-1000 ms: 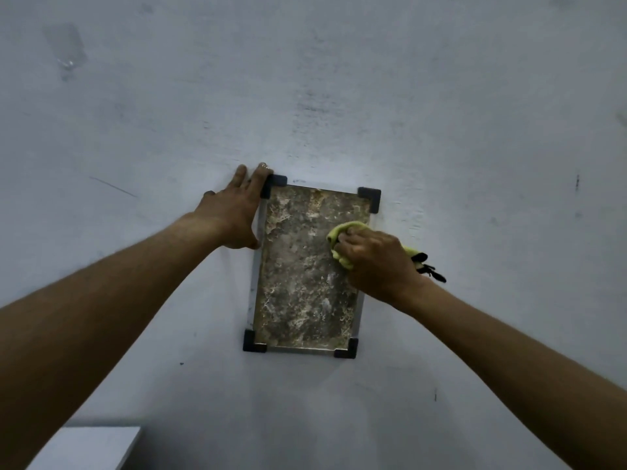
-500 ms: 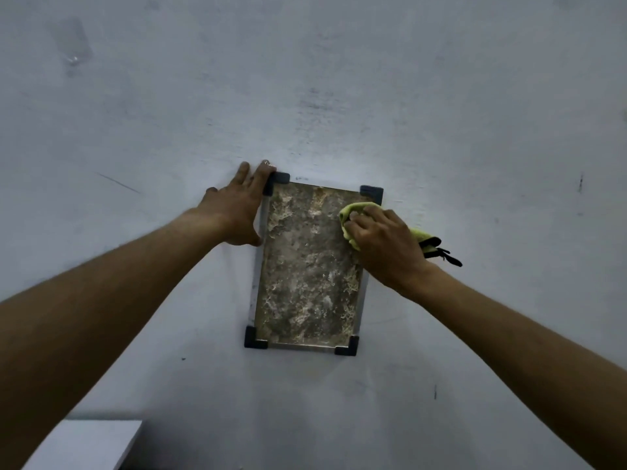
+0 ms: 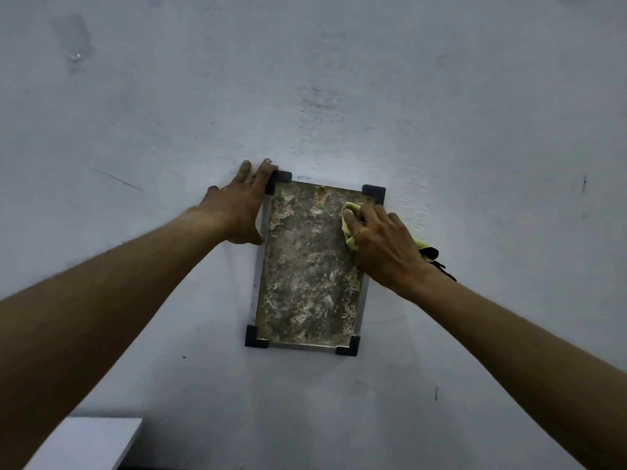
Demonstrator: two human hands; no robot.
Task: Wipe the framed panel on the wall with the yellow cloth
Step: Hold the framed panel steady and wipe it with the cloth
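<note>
A framed panel [image 3: 305, 276] with a mottled brown-grey face, a thin metal rim and dark corner caps hangs on the pale wall. My right hand [image 3: 383, 245] grips a bunched yellow cloth [image 3: 349, 225] and presses it on the panel's upper right part, near the right rim. A bit of the cloth with a black strap sticks out behind my wrist. My left hand [image 3: 241, 208] lies flat on the wall with straight fingers, against the panel's upper left corner and left rim.
The wall [image 3: 339, 96] is pale grey with scuffs and small dark marks. A clear stuck-on hook [image 3: 73, 39] sits at the upper left. The corner of a white surface [image 3: 91, 442] shows at the bottom left.
My right hand has slid the cloth from the panel's middle right up to its upper right part. My left hand has stayed in place.
</note>
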